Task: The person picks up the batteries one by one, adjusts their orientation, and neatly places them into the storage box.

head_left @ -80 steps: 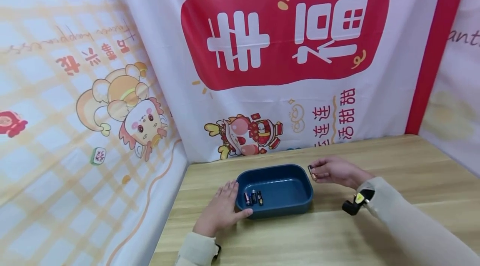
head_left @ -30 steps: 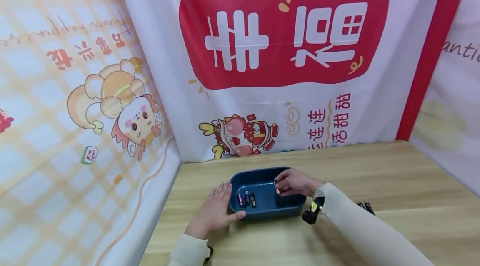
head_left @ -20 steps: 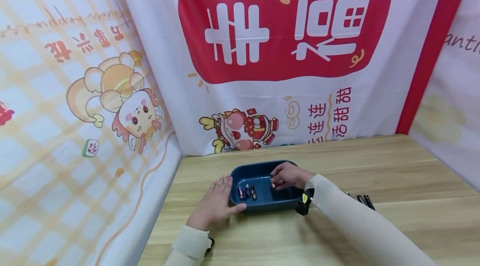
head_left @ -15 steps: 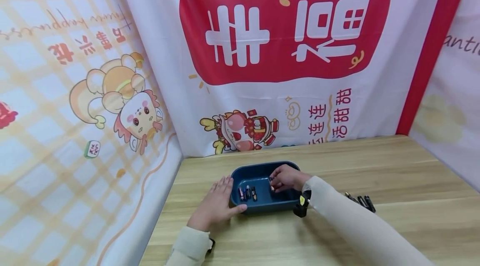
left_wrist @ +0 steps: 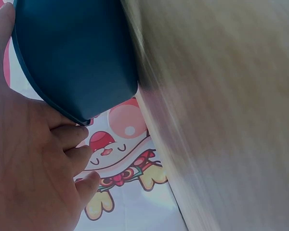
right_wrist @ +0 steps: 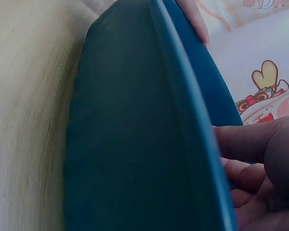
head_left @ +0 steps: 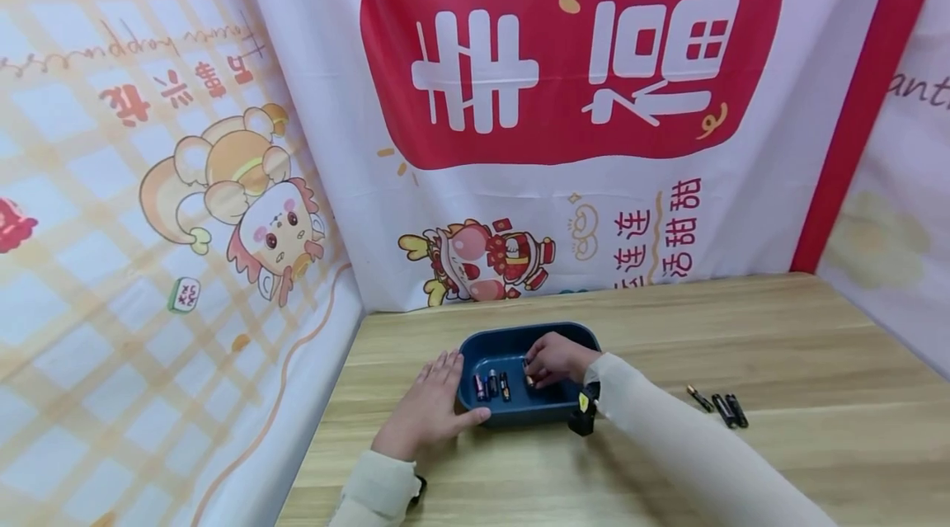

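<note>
A dark blue oval-cornered tray (head_left: 530,413) stands on the table, with three batteries (head_left: 492,383) side by side in its left part. My left hand (head_left: 426,411) lies against the tray's left end, fingers straight, thumb at the near rim. Inside the tray, right of the three batteries, my right hand (head_left: 558,359) pinches another battery (head_left: 529,381). The left wrist view shows the left hand (left_wrist: 36,159) touching the tray wall (left_wrist: 77,57). In the right wrist view the tray wall (right_wrist: 130,125) hides the battery and the fingertips of the right hand (right_wrist: 260,168).
On the wooden table (head_left: 787,345), right of the tray, lie three more batteries (head_left: 723,410), beside the right forearm. A printed white cloth (head_left: 319,131) hangs behind the table and another along its left side.
My right hand has come from right of the tray into it with the battery and moved left and lower. The batteries on the table are now uncovered by the sleeve. My left hand stays at the tray.
</note>
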